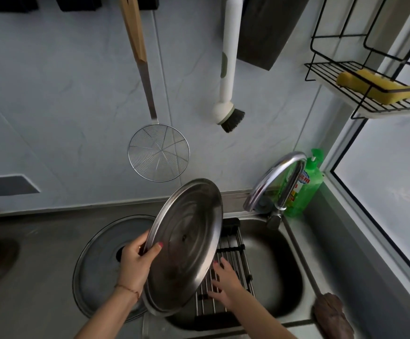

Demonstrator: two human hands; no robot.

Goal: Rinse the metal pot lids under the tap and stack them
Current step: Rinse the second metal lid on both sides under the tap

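My left hand (135, 260) grips the left rim of a large steel pot lid (186, 243), tilted up on edge with its hollow underside facing me, over the sink's left side. A second, bigger lid (101, 260) lies flat on the counter to the left, knob up. Beneath the tilted lid, the rim of another lid (155, 309) shows, resting on the drying rack (233, 260). My right hand (223, 282) hovers with fingers spread over the rack, just right of the tilted lid, holding nothing. The curved tap (279, 177) stands at the sink's back right; no water shows.
The steel sink (277, 272) lies right of the rack. A green soap bottle (306, 184) stands behind the tap. A brown cloth (331, 316) lies on the sink's right rim. A wire skimmer (158, 152) and dish brush (228, 77) hang on the wall. A sponge (375, 86) sits on a wire shelf.
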